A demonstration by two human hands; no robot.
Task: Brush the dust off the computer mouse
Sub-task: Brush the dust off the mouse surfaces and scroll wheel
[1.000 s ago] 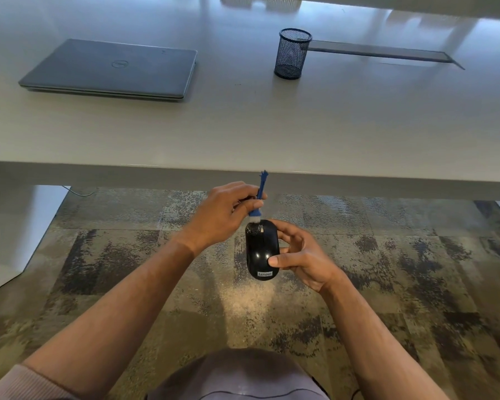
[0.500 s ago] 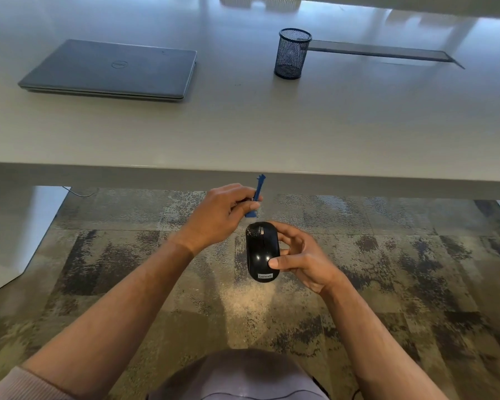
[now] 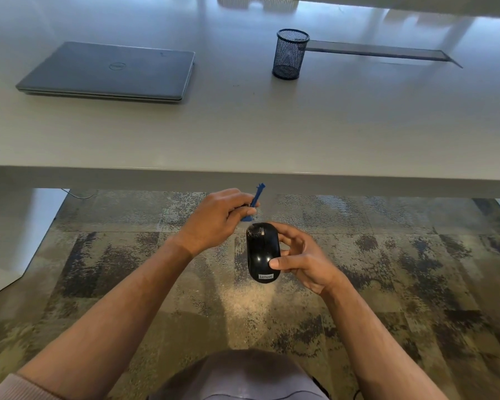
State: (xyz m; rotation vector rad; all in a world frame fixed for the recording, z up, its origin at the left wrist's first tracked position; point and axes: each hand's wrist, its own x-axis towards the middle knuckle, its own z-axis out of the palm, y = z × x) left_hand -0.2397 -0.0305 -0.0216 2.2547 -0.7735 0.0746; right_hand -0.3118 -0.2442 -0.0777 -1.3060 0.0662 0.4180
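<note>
Mouse [image 3: 262, 252] in right hand [image 3: 302, 259]

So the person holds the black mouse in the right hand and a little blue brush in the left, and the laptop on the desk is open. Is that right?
Not quite: the laptop on the desk is closed, lid down, as the head view shows. The rest holds: the right hand holds the black mouse, the left hand the blue brush.

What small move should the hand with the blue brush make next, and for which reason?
Probably bring the blue brush in the left hand back down onto the front of the mouse and sweep there. Pale specks of dust show around the scroll wheel, the brush head sits just above that end, apparently not touching, and the right hand holds the mouse over the carpet.
</note>
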